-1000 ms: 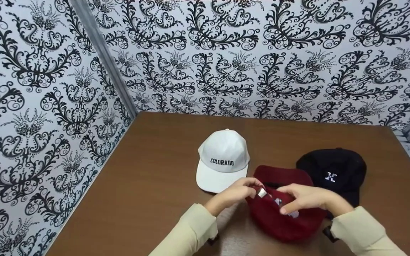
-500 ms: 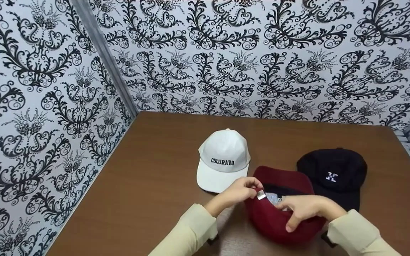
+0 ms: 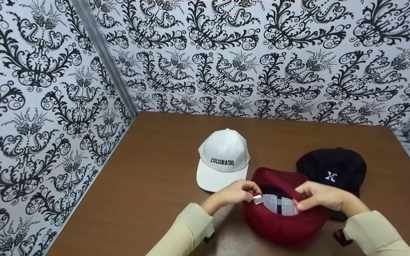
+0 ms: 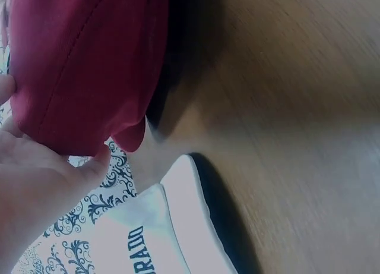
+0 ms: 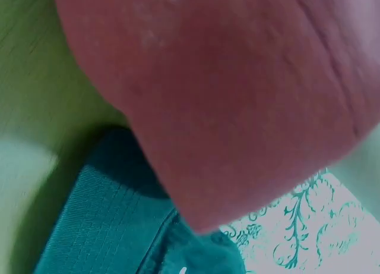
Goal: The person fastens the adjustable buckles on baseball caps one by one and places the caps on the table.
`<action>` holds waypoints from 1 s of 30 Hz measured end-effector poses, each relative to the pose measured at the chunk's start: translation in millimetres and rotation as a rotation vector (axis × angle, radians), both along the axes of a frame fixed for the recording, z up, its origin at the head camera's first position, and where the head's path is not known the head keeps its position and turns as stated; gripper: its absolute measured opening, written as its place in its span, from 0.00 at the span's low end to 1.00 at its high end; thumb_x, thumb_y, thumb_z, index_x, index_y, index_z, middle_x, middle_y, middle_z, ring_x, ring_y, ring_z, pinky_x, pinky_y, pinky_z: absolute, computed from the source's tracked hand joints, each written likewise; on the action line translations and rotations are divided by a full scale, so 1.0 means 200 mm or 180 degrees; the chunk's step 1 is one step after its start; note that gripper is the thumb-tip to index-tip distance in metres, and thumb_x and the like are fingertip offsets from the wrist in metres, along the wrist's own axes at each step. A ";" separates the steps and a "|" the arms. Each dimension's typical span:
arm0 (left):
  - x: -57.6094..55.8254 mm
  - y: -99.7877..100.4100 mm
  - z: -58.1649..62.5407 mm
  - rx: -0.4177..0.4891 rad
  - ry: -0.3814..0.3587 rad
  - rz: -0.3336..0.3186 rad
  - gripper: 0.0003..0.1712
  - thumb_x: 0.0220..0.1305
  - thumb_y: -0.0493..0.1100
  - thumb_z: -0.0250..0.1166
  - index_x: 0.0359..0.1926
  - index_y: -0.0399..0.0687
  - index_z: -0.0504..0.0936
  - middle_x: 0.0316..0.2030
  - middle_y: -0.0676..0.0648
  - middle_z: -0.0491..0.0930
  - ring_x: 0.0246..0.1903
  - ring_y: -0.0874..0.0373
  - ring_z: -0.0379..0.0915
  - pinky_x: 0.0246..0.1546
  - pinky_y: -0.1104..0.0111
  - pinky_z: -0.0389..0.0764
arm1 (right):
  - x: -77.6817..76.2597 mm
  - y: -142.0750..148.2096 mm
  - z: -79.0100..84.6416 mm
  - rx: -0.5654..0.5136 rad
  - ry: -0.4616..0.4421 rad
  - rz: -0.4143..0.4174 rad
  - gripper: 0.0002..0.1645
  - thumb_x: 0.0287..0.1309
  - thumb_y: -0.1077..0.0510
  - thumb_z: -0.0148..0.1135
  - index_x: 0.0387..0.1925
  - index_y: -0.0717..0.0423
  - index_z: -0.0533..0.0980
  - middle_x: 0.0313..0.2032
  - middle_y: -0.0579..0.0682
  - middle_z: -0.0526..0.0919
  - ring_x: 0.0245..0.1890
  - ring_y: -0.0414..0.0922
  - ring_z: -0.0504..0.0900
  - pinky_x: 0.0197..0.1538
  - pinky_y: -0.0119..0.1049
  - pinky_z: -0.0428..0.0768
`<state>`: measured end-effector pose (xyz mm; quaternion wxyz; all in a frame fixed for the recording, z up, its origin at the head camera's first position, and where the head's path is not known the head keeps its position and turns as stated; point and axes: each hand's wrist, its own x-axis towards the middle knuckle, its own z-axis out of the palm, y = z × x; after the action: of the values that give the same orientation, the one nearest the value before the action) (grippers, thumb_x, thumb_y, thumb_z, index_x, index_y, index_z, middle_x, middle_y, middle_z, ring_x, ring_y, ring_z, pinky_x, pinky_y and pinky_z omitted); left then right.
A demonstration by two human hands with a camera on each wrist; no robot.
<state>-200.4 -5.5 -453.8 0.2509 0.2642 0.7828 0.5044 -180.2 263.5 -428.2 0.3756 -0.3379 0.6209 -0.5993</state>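
Note:
A dark red baseball cap (image 3: 279, 227) lies tipped over, its opening facing up and grey panels with lettering showing inside. My left hand (image 3: 235, 193) pinches its back edge beside a small silver buckle (image 3: 257, 198). In the left wrist view the left hand (image 4: 41, 179) has fingers and thumb at the red cap's (image 4: 83, 66) fabric. My right hand (image 3: 324, 197) pinches a red strip at the right side of the opening, thumb towards the inside. Close up and blurred, a reddish surface fills most of the right wrist view.
A white cap (image 3: 222, 153) lettered COLORADO stands behind the left hand. To the right, a black cap (image 3: 333, 170) with a small white emblem sits behind the red cap and right hand. All rest on a brown wooden table (image 3: 155, 153), with patterned walls (image 3: 226, 71) behind and left.
My right hand has moved right from over the opening and now pinches a red strip. The cap's inside shows more; the left hand keeps hold beside the buckle, slightly lower.

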 end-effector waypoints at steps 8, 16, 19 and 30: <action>0.00 -0.02 -0.01 -0.0116 0.0103 -0.0084 0.12 0.43 0.32 0.58 0.33 0.37 0.79 0.24 0.53 0.75 0.24 0.70 0.65 0.25 0.79 0.67 | 0.01 0.00 0.06 -0.0456 0.0042 -0.0112 0.10 0.57 0.73 0.40 0.34 0.73 0.69 0.32 0.49 0.83 0.35 0.38 0.79 0.41 0.31 0.74; 0.01 -0.01 0.00 -0.0035 -0.0048 -0.0154 0.12 0.46 0.30 0.59 0.36 0.37 0.80 0.26 0.52 0.76 0.24 0.70 0.66 0.24 0.80 0.68 | 0.03 -0.07 0.12 -0.0969 -0.0032 -0.0236 0.12 0.58 0.75 0.35 0.38 0.67 0.66 0.28 0.49 0.80 0.30 0.44 0.81 0.39 0.40 0.78; 0.00 -0.02 0.00 -0.0053 -0.0015 -0.0195 0.13 0.48 0.32 0.60 0.38 0.38 0.80 0.28 0.51 0.77 0.25 0.71 0.67 0.25 0.80 0.69 | 0.04 -0.10 0.16 -0.0963 -0.0051 -0.0421 0.15 0.61 0.73 0.32 0.39 0.64 0.68 0.27 0.48 0.80 0.29 0.44 0.80 0.38 0.39 0.78; -0.03 -0.03 -0.04 0.0024 0.0109 -0.0367 0.14 0.55 0.36 0.59 0.44 0.38 0.79 0.39 0.41 0.80 0.29 0.74 0.67 0.32 0.81 0.70 | 0.09 -0.18 0.27 -0.0933 0.0307 -0.0949 0.16 0.63 0.70 0.33 0.34 0.60 0.71 0.24 0.45 0.79 0.21 0.37 0.75 0.23 0.28 0.74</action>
<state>-206.1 -11.4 -461.0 0.2651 0.3184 0.7686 0.4874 -163.0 227.8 -373.8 0.1994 -0.3216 0.5875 -0.7153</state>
